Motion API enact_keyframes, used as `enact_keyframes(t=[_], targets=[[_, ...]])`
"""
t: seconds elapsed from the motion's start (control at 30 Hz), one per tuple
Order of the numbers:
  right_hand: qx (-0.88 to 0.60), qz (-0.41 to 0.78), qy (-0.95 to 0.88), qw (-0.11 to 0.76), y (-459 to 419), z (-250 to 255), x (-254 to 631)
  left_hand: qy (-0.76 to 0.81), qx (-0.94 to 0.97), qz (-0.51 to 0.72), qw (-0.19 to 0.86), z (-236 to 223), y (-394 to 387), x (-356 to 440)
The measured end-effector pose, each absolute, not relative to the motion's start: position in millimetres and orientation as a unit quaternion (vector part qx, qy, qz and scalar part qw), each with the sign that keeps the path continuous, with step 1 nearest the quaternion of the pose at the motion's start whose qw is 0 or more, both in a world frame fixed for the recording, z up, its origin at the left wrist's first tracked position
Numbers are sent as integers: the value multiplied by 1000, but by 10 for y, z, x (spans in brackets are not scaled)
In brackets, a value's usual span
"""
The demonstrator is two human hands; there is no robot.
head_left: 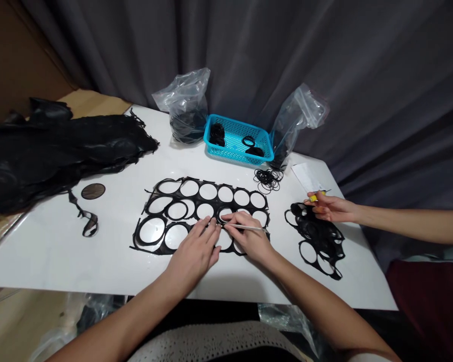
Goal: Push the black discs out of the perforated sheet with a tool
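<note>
A black rubber sheet full of round holes lies flat on the white table in front of me. My left hand rests on its lower middle part, fingers stretched out and lying flat. Close beside those fingertips, my right hand is closed around a slim, pale, pen-like tool. The tool's tip is at the sheet, hidden by my fingers. A loose black ring lies over one of the holes to the left of my hands.
A blue basket with black rings stands at the back between two clear bags. Loose rings lie before it. Black sheets are piled left. At right, another person's hand holds a yellow tool above cut sheet.
</note>
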State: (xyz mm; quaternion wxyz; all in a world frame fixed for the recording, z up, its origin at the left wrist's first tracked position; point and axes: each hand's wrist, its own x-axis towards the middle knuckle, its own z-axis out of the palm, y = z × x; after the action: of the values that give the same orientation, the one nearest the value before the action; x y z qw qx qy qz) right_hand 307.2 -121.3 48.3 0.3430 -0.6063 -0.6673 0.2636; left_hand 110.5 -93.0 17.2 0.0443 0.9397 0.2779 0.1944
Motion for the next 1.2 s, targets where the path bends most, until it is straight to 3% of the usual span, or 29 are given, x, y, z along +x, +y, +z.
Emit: enact_keyframes(t=[0.27,0.5,0.67,0.8,0.93,1.2], targets=[[-614,248,-666,343,-1253,441,3113,278,940,192,51,182,-934,1093],[-583,149,-756,257,-1216,430,3074,279,940,187,54,194,-923,1091],[-637,313,-573,410,-864,705,3405,280,939,193,53,151,-906,1045],[-579,486,-417,504,-511,981,3670,269,938,207,67,118,-858,992],[-546,557,-329,533,-115,1148,3790,260,935,215,112,197,-812,921],[-544,562,-339,523,488,1156,3786,264,925,245,123,382,-743,678]])
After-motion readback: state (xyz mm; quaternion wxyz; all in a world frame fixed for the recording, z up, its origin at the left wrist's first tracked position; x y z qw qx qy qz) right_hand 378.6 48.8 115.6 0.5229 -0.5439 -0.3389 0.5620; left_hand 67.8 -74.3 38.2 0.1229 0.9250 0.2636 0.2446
